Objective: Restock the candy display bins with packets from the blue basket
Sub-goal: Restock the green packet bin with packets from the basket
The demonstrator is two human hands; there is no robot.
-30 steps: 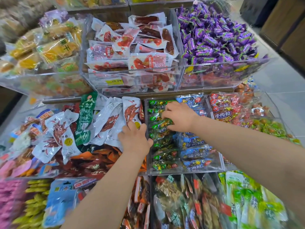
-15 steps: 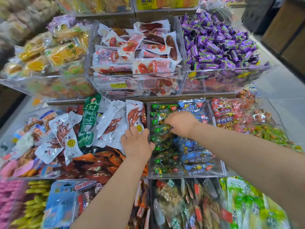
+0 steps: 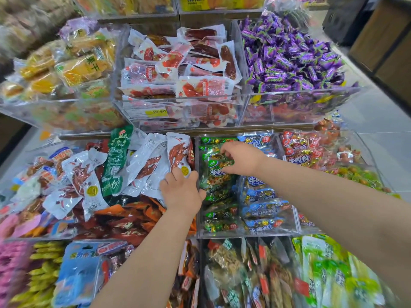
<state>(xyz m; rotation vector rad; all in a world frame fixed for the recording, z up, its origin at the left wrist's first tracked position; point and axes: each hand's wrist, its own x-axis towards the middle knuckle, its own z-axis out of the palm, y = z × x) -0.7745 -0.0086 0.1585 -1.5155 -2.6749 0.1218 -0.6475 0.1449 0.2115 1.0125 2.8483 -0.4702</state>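
The right hand [image 3: 241, 158] reaches into the clear bin [image 3: 244, 234] on the middle tier. It pinches a green packet [image 3: 216, 162] between thumb and curled fingers at the far end of the green row [image 3: 216, 215]. The packet stands roughly on edge, face toward the camera, matching the packets filed in front of it. A grip at its right-hand edge suits seating it upright in the row rather than dropping it flat. Judged step: placing or squaring one packet at the back of the row.

The left hand [image 3: 182, 193] lies knuckles-up at the bin's left wall, on the lower edges of the white packets [image 3: 151, 165] in the neighbouring compartment. Its fingertips are hidden, so it cannot be told whether it grips a packet or merely presses. The likely purpose is to hold the loose white pile back from the divider while the right hand works.

The blue packets [image 3: 260, 210] occupy the bin's right half, just beside the green row, and are also filed on edge. The blue basket is not in view, so remaining stock cannot be assessed. The green row appears nearly full from front to back. Risk: the glossy film packets may tip forward once released.
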